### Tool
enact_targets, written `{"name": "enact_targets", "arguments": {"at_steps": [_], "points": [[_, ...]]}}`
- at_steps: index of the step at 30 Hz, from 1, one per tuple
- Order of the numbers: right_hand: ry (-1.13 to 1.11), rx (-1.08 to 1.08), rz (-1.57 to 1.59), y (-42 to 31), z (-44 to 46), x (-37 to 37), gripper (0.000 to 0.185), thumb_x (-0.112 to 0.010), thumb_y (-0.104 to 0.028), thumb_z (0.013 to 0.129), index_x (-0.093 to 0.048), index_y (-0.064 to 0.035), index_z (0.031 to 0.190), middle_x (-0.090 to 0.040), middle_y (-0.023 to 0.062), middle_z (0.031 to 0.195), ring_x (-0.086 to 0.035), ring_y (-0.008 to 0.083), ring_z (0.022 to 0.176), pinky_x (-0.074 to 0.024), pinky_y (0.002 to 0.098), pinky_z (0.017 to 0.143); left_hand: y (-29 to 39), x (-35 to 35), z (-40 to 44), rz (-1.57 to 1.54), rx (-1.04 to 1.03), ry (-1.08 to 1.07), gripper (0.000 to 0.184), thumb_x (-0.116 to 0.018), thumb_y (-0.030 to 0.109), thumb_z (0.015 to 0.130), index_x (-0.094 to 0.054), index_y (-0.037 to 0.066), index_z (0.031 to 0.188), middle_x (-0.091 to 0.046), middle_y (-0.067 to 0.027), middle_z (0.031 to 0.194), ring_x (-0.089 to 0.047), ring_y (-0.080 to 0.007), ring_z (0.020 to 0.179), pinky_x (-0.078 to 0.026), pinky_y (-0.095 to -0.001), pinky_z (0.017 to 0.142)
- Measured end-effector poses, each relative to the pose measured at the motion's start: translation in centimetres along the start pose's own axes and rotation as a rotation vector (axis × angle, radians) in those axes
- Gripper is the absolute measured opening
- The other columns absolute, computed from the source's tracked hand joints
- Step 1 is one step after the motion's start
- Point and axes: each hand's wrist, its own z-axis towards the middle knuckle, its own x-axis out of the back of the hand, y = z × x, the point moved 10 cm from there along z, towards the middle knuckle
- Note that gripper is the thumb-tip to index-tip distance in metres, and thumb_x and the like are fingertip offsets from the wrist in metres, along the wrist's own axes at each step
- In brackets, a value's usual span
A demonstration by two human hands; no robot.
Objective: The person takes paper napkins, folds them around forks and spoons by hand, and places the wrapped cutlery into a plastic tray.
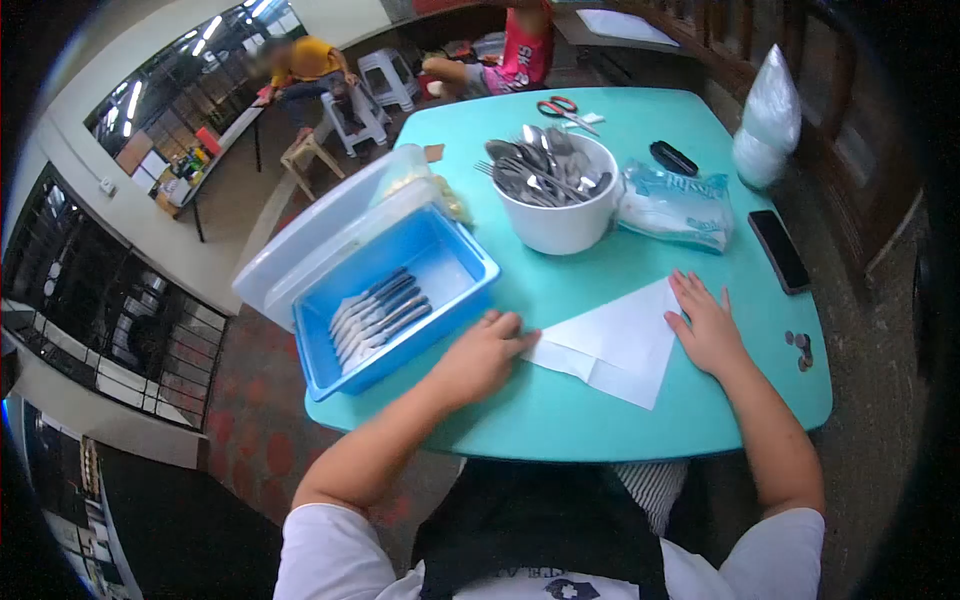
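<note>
A white paper napkin (625,345), folded to a rough triangle with a smaller fold along its lower left edge, lies on the table in front of me. My left hand (478,358) has its fingers curled, with thumb and fingertip at the napkin's left corner. Flat on the table, my right hand (708,322) spreads its fingers at the napkin's upper right edge. Beside my left hand stands a blue plastic box (390,365) holding a row of wrapped cutlery (375,315). Beyond the napkin, a white bucket (558,228) is full of spoons and forks (545,165).
Around the turquoise table (480,435) lie a plastic napkin pack (680,208), a black phone (778,250), coins (803,350), scissors (568,112), a dark oblong object (673,158) and a wrapped white cone (768,125). A translucent lid (330,235) leans behind the box. Two people sit further back.
</note>
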Motion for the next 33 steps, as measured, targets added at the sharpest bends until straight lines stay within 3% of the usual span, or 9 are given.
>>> {"name": "enact_targets", "arguments": {"at_steps": [6, 10, 15, 18, 22, 25, 26, 29, 33], "points": [[0.201, 0.021, 0.075, -0.1, -0.4, 1.8, 0.063, -0.058, -0.034, 0.093, -0.039, -0.0095, 0.148, -0.037, 0.0117, 0.155, -0.028, 0.0339, 0.145, -0.0180, 0.0607, 0.115, -0.7, 1.7, -0.2, 0.038, 0.071, -0.007, 0.043, -0.056, -0.003, 0.073, -0.071, 0.007, 0.112, -0.055, -0.0141, 0.105, -0.054, -0.0329, 0.100, -0.047, -0.0409, 0.092], [0.188, 0.232, 0.040, -4.2, -1.6, 2.8, 0.058, -0.063, -0.034, 0.089, -0.051, -0.0071, 0.139, -0.045, 0.0169, 0.145, -0.038, 0.0368, 0.136, -0.0284, 0.0537, 0.111, 1.0, 3.7, 1.5, -0.024, 0.012, 0.169, 0.034, -0.057, -0.004, 0.072, -0.070, 0.005, 0.103, -0.056, -0.0141, 0.106, -0.055, -0.0331, 0.102, -0.047, -0.0414, 0.090], [0.093, 0.334, 0.035, -8.8, -3.4, 1.1, 0.051, -0.067, -0.037, 0.085, -0.063, -0.0044, 0.124, -0.055, 0.0171, 0.127, -0.049, 0.0338, 0.119, -0.0371, 0.0478, 0.102, 3.9, 2.6, 4.4, -0.494, -0.055, 0.073, 0.028, -0.054, -0.004, 0.081, -0.070, 0.004, 0.103, -0.061, -0.0129, 0.096, -0.062, -0.0256, 0.088, -0.051, -0.0364, 0.078], [0.105, 0.381, 0.053, -10.1, -2.4, 0.6, 0.052, -0.067, -0.038, 0.084, -0.063, -0.0046, 0.124, -0.056, 0.0162, 0.125, -0.050, 0.0342, 0.118, -0.0370, 0.0466, 0.102, 4.9, 0.0, 6.7, -0.901, -0.027, -0.057, 0.019, -0.055, 0.001, 0.088, -0.069, 0.001, 0.101, -0.063, -0.0081, 0.092, -0.062, -0.0158, 0.086, -0.051, -0.0300, 0.074], [-0.015, 0.357, 0.071, -10.7, -1.0, 0.0, 0.047, -0.066, -0.036, 0.085, -0.064, -0.0062, 0.121, -0.055, 0.0150, 0.127, -0.049, 0.0337, 0.120, -0.0374, 0.0475, 0.100, 4.3, -3.7, 9.9, -1.186, 0.072, -0.112, 0.018, -0.055, 0.002, 0.090, -0.068, -0.001, 0.102, -0.063, -0.0095, 0.096, -0.063, -0.0162, 0.088, -0.052, -0.0295, 0.077], [0.161, 0.388, 0.126, -9.2, -1.0, 1.9, 0.037, -0.067, -0.032, 0.085, -0.068, -0.0063, 0.112, -0.061, 0.0135, 0.120, -0.053, 0.0320, 0.114, -0.0410, 0.0469, 0.095, 4.1, -2.0, 11.2, -0.902, 0.027, 0.192, 0.020, -0.054, 0.000, 0.086, -0.069, -0.001, 0.099, -0.066, -0.0143, 0.105, -0.064, -0.0234, 0.086, -0.053, -0.0299, 0.071], [0.163, 0.351, 0.176, -7.9, -0.6, 2.3, 0.032, -0.068, -0.029, 0.085, -0.070, -0.0060, 0.108, -0.063, 0.0134, 0.114, -0.056, 0.0316, 0.109, -0.0426, 0.0458, 0.092, 4.8, -1.9, 11.2, -0.722, -0.059, 0.119, 0.028, -0.052, -0.001, 0.086, -0.065, -0.003, 0.110, -0.061, -0.0179, 0.121, -0.062, -0.0324, 0.102, -0.053, -0.0362, 0.084], [0.220, 0.220, 0.310, -4.7, 0.3, 4.9, 0.019, -0.069, -0.019, 0.084, -0.073, -0.0050, 0.096, -0.067, 0.0132, 0.096, -0.061, 0.0310, 0.094, -0.0467, 0.0426, 0.083, 7.1, -3.8, 10.3, -0.415, -0.308, 0.114, 0.047, -0.056, 0.014, 0.093, -0.048, -0.003, 0.135, -0.047, -0.0201, 0.141, -0.045, -0.0380, 0.131, -0.038, -0.0470, 0.108], [0.446, 0.207, 0.323, -3.3, 1.9, 10.4, 0.010, -0.069, -0.010, 0.084, -0.074, -0.0040, 0.090, -0.067, 0.0141, 0.081, -0.062, 0.0312, 0.080, -0.0481, 0.0401, 0.073, 7.7, -6.1, 9.4, -0.143, -0.307, -0.073, 0.067, -0.052, 0.035, 0.097, -0.029, -0.001, 0.148, -0.029, -0.0205, 0.155, -0.028, -0.0391, 0.144, -0.021, -0.0542, 0.118]]}}
